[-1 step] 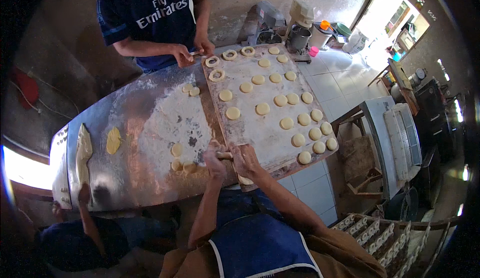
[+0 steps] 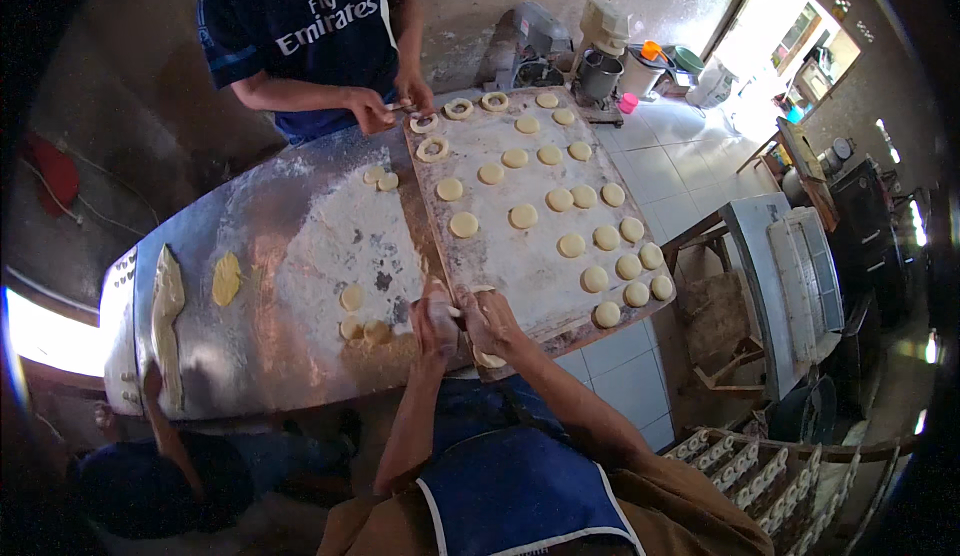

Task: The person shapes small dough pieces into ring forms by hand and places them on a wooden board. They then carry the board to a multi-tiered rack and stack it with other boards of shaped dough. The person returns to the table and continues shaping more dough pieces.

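Note:
My left hand (image 2: 432,322) and my right hand (image 2: 489,326) are close together over the near left corner of a floury wooden board (image 2: 535,281). Between them shows a short, pale, stick-like piece (image 2: 454,312); blur hides whether it is dough or a tool. Fingers of both hands are closed about it. Partly covered by my right hand, a pale dough round (image 2: 488,359) lies at the board's near edge. Flat dough rounds (image 2: 523,216) sit in loose rows on the board, with several dough rings (image 2: 432,148) at its far left.
Across the table, a co-worker's hands (image 2: 388,106) hold a small piece near the rings. Dough rounds (image 2: 376,332), a yellow lump (image 2: 226,278) and a long dough strip (image 2: 166,301) lie on the metal table (image 2: 265,346). Another person's arm (image 2: 165,421) reaches in at lower left. Mixers (image 2: 600,71) stand beyond.
My hands have drawn slightly closer together around the pale piece, so less of it shows. The co-worker's hands have shifted a little over the nearest ring. The lower-left arm has moved slightly.

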### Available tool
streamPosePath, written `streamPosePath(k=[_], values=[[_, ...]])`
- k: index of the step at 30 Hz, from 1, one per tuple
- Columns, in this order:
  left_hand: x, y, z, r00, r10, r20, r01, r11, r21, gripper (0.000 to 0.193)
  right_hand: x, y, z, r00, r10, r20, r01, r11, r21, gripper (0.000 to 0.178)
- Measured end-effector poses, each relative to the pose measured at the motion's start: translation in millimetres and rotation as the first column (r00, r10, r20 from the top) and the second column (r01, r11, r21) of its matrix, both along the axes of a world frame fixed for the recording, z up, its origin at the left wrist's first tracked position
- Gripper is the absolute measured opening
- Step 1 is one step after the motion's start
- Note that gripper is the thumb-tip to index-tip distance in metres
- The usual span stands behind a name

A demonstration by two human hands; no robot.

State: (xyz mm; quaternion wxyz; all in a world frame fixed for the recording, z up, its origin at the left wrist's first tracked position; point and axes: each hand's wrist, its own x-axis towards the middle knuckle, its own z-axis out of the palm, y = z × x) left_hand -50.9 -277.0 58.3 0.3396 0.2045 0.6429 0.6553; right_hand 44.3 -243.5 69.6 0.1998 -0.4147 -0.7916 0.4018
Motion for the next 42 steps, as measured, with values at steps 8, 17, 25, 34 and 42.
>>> streamPosePath(k=[8, 17, 25, 34, 42], values=[[30.3, -28.8, -19.9, 0.952, -0.203, -0.229, 0.265, 0.921, 0.285, 0.030, 53.4, -19.9, 13.7, 0.935, -0.019, -0.353, 0.015, 1.000, -0.016, 0.032], [70.3, -31.5, -91.8, 0.946, -0.282, -0.160, 0.320, 0.891, 0.322, 0.029, 109.7, -25.2, 1.3, 0.977, 0.084, -0.194, -0.060, 0.990, 0.130, 0.047], [94.0, -36.5, -35.7, 0.855, -0.509, 0.098, 0.487, 0.853, 0.189, 0.022, 146.2, -34.1, -12.0, 0.876, -0.231, -0.423, 0.073, 0.931, -0.358, 0.026], [113.1, -4.0, -13.8, 0.258, -0.445, -0.858, 0.090, 0.895, -0.437, 0.033, 176.6, -32.5, 44.4, 0.955, -0.295, -0.022, 0.294, 0.944, 0.151, 0.047], [94.5, -2.5, 22.2, 0.320, -0.732, -0.601, 0.412, 0.679, -0.608, 0.033, 214.9, -9.2, 16.7, 0.867, -0.467, 0.172, 0.254, 0.713, 0.654, 0.047]])
